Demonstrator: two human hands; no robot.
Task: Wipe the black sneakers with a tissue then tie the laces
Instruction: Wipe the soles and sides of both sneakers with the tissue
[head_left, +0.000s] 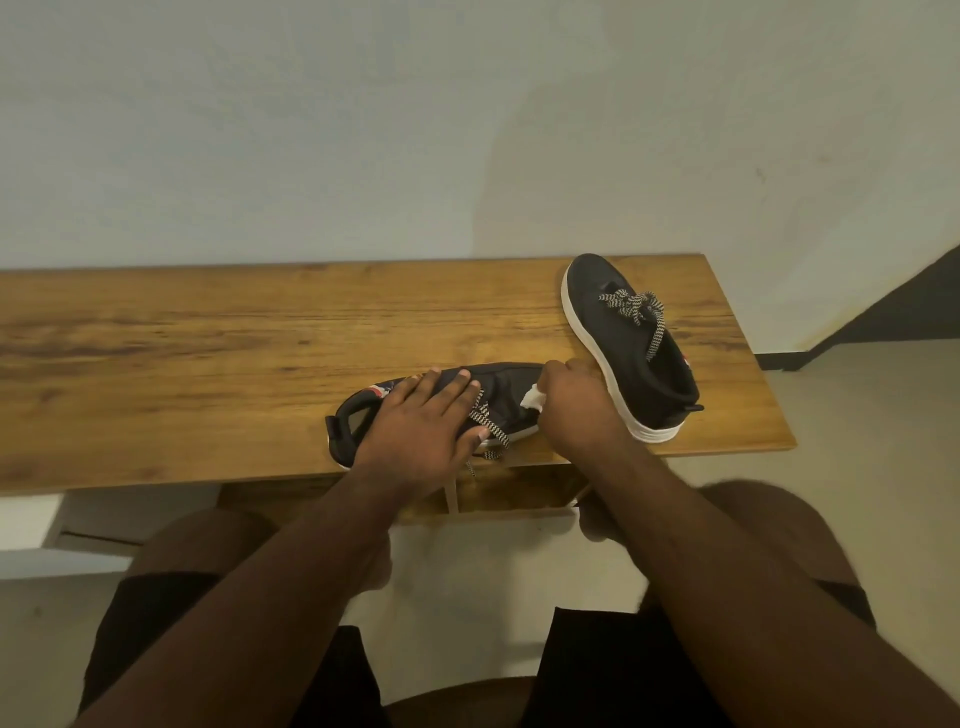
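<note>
A black sneaker with a white sole lies near the front edge of the wooden table, toe to the right. My left hand presses flat on its upper, fingers spread over the checkered laces, which hang loose over the table edge. My right hand grips a white tissue against the sneaker's toe end. A second black sneaker stands upright at the table's right end, its checkered laces tied in a bow.
The table stands against a pale wall. Its right edge lies just beyond the second sneaker. My knees and dark shorts are below the table's front edge. A dark skirting runs at far right.
</note>
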